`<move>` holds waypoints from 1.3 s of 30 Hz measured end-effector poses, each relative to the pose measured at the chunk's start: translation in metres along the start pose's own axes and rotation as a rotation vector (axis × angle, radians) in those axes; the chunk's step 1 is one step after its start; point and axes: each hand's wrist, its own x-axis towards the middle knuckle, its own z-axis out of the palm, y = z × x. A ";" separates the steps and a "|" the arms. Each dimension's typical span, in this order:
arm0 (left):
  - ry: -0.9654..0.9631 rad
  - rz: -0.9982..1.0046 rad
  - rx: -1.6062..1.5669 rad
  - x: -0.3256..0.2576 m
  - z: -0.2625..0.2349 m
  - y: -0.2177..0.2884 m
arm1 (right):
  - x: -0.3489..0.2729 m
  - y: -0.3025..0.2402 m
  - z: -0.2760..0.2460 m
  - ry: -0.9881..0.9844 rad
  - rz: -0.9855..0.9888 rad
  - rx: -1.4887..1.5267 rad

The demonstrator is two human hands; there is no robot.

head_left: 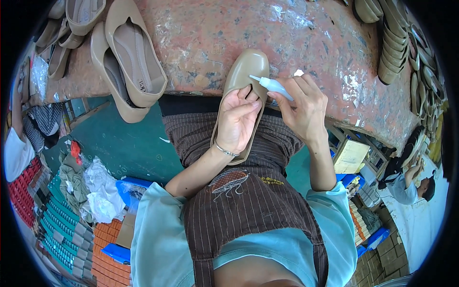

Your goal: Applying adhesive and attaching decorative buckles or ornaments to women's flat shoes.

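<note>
A beige flat shoe lies over the table's near edge, its rounded toe pointing away from me and its heel toward my apron. My left hand is closed on the shoe, with the fingers inside its opening near the vamp. In my right hand is a small white squeeze bottle with a thin nozzle. The nozzle tip is at the shoe's upper, close to the edge of the opening; whether it touches cannot be made out. My right fingers wrap round the bottle and hide part of it.
The worn, stained table carries a pair of beige shoes overhanging its edge at left, with more shoes behind. Stacked shoes line the right side. Blue bins and white plastic bags are at lower left. Another person is far right.
</note>
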 end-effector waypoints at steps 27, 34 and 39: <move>0.030 -0.022 -0.042 -0.001 -0.005 0.001 | 0.002 0.006 -0.017 -0.066 0.053 0.027; 0.045 -0.019 -0.075 0.002 -0.010 -0.003 | -0.014 0.078 -0.007 0.500 0.484 0.714; -0.132 0.005 -0.138 0.004 -0.027 -0.007 | -0.029 0.132 -0.004 0.673 0.593 0.158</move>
